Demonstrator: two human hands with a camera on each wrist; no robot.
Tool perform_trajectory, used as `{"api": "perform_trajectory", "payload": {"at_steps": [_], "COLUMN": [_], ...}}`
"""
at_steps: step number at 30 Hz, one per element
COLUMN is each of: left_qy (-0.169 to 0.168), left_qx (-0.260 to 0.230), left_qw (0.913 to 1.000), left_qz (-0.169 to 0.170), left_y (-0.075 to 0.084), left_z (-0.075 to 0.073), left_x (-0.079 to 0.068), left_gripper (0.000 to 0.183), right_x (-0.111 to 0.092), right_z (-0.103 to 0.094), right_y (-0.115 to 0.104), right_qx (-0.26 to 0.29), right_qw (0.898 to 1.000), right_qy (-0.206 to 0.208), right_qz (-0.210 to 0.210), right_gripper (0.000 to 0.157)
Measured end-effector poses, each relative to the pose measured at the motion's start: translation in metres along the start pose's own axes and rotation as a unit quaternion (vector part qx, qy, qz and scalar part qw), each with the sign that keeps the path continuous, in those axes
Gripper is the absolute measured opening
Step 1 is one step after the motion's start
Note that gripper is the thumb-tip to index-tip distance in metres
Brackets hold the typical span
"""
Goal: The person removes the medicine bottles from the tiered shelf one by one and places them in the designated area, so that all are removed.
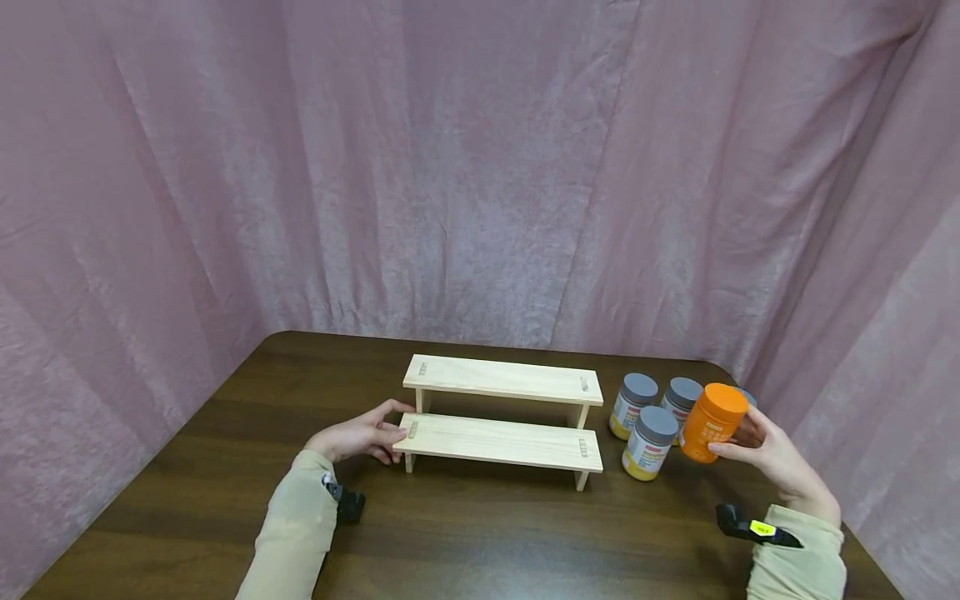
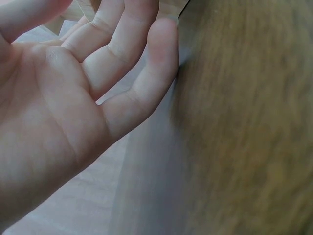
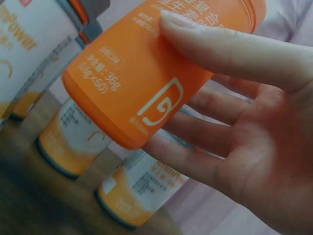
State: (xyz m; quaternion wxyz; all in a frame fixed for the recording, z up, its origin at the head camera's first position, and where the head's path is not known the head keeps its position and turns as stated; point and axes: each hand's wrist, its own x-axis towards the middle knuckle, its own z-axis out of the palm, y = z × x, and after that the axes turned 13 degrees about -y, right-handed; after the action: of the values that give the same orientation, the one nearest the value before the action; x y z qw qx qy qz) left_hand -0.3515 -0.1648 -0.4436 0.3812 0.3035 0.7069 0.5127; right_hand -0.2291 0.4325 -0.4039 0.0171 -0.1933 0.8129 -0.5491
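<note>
My right hand grips an orange supplement bottle by its side, thumb across the printed front and fingers behind. It is tilted in the right wrist view, in front of several white-and-yellow bottles with grey lids. My left hand holds the left end of a two-tier pale wooden shelf, its thumb at the lower board's edge and its index finger reaching behind. In the left wrist view the palm and curled fingers show, while most of the shelf is hidden behind them.
Grey-lidded bottles stand close together just right of the shelf, some partly hidden behind the orange one. The dark wooden table has its right edge near my right forearm. A pink curtain hangs behind the table and along both sides.
</note>
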Motion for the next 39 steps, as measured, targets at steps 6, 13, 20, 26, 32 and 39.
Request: {"api": "perform_trajectory", "payload": {"at_steps": [6,13,20,26,32,39], "left_qy": [-0.002,-0.003,0.004,0.008,0.008,0.004], "left_qx": [0.000,0.004,0.002,0.005,0.004,-0.007], "left_qw": [1.0000,1.0000,1.0000,1.0000,1.0000,1.0000], "left_qz": [0.004,0.003,-0.004,-0.003,-0.003,0.001], "left_y": [0.000,0.001,0.001,-0.001,-0.001,-0.002], "left_z": [-0.001,-0.001,0.000,0.000,0.000,0.000], "left_x": [-0.001,-0.001,-0.001,0.000,0.000,0.000], "left_gripper": [0.058,0.058,0.056,0.055,0.056,0.056], "right_x": [-0.002,-0.006,-0.006,-0.006,-0.005,-0.005], "right_z": [0.000,0.000,0.002,0.003,0.005,0.003], "right_y": [0.013,0.024,0.030,0.035,0.032,0.020], "right_qx": [-0.041,-0.026,-0.011,-0.012,0.022,-0.042], "right_qw": [0.997,0.994,0.992,0.991,0.991,0.990], "right_qy": [-0.011,-0.063,-0.099,-0.091,-0.080,-0.074], "right_qz": [0.070,0.088,0.081,0.097,0.102,0.109], "right_gripper": [0.061,0.063,0.065,0.060,0.054,0.059]}}
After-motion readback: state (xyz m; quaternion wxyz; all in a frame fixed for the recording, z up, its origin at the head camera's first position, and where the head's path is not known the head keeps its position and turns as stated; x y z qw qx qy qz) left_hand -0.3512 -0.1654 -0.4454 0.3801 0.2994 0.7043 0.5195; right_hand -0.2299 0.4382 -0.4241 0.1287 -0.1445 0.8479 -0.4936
